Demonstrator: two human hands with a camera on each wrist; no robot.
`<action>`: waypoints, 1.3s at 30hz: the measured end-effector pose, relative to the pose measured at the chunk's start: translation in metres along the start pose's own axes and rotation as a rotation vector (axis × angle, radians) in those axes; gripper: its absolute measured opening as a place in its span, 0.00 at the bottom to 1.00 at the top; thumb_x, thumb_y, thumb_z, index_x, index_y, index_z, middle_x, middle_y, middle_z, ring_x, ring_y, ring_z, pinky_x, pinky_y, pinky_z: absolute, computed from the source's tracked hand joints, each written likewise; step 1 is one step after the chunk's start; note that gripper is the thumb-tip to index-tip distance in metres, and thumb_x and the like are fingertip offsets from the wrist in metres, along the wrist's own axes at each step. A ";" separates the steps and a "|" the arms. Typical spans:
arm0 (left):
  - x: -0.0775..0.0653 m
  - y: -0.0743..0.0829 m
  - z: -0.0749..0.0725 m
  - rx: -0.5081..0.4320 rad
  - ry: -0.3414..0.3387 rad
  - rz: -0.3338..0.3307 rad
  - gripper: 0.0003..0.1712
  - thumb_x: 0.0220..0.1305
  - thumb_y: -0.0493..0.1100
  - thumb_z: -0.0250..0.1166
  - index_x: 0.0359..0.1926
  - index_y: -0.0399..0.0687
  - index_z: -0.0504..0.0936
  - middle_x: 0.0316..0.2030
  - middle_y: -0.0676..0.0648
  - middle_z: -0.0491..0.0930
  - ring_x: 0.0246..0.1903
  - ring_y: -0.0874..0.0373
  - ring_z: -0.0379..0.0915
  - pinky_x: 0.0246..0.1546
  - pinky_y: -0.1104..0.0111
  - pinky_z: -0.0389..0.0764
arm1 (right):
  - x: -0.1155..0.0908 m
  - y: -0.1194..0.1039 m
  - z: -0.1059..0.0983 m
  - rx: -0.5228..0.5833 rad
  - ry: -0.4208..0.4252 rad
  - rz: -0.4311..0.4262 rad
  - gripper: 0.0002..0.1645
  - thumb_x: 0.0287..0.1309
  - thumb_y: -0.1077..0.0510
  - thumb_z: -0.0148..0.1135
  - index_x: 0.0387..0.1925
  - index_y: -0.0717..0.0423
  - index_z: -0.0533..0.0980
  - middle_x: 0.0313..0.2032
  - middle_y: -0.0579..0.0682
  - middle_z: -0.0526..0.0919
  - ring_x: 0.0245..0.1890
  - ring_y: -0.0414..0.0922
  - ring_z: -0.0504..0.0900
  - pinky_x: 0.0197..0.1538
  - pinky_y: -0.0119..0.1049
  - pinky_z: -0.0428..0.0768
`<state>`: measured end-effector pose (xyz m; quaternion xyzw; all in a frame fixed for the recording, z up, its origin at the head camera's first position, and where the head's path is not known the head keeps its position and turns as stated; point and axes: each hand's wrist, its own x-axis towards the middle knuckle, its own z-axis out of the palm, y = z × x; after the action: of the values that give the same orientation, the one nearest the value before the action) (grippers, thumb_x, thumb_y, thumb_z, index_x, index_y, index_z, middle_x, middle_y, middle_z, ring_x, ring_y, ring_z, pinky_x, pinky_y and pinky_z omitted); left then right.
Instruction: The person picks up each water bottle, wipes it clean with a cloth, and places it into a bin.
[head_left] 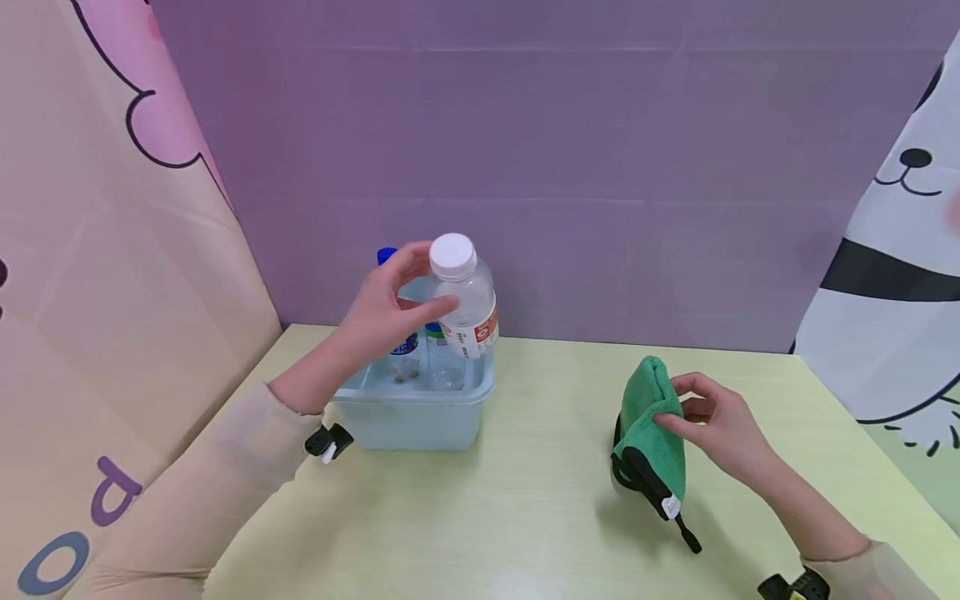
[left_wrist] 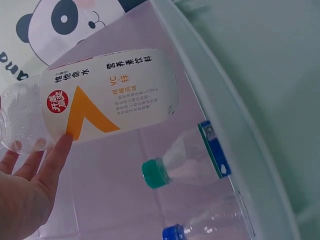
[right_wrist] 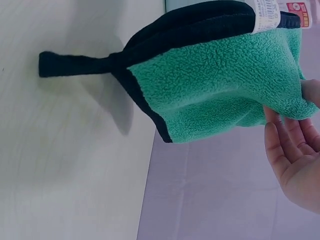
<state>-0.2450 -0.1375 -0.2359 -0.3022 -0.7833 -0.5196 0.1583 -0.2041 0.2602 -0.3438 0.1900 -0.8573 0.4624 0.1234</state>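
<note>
My left hand point(head_left: 386, 308) grips a clear plastic bottle point(head_left: 471, 292) with a white cap, near its neck. In the left wrist view the bottle's white label point(left_wrist: 107, 100) carries an orange mark. The bottle is held over the right part of a light-blue plastic bin point(head_left: 412, 427). Inside that bin stand a blue-capped bottle point(head_left: 406, 367) and a green-capped bottle point(head_left: 447, 378). On the right, my right hand point(head_left: 723, 433) pinches the upper edge of a folded green towel point(head_left: 647, 396) with black trim. The towel's black loop point(right_wrist: 75, 65) hangs down, and the cloth is above the table.
The pale table point(head_left: 555, 517) runs up to a purple backdrop point(head_left: 570, 167). A cartoon-printed sheet point(head_left: 97, 275) hangs at the left. Another sheet, with a panda point(head_left: 892, 250), hangs at the right.
</note>
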 end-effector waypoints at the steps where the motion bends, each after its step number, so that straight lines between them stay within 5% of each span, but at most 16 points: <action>1: -0.001 -0.001 -0.002 0.019 0.000 -0.010 0.32 0.60 0.35 0.69 0.64 0.44 0.68 0.59 0.47 0.74 0.61 0.54 0.67 0.43 0.57 0.83 | 0.000 0.000 0.000 -0.001 0.000 0.002 0.17 0.54 0.68 0.69 0.45 0.64 0.74 0.36 0.52 0.82 0.31 0.37 0.84 0.34 0.31 0.83; 22: -0.032 -0.040 -0.020 0.142 -0.039 -0.222 0.34 0.62 0.44 0.70 0.66 0.46 0.67 0.59 0.43 0.72 0.60 0.46 0.66 0.48 0.51 0.80 | 0.009 0.000 0.005 0.015 -0.020 -0.031 0.17 0.54 0.69 0.69 0.45 0.64 0.74 0.35 0.56 0.82 0.30 0.37 0.83 0.33 0.31 0.83; 39: -0.044 -0.074 -0.015 0.169 -0.139 -0.216 0.30 0.60 0.40 0.71 0.59 0.41 0.68 0.55 0.41 0.74 0.59 0.42 0.67 0.55 0.47 0.74 | 0.006 0.000 0.008 0.025 -0.042 -0.021 0.18 0.54 0.69 0.69 0.46 0.65 0.74 0.37 0.55 0.82 0.30 0.37 0.83 0.33 0.31 0.82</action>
<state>-0.2593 -0.1855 -0.3073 -0.2368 -0.8614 -0.4435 0.0718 -0.2100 0.2525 -0.3457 0.2103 -0.8518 0.4674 0.1078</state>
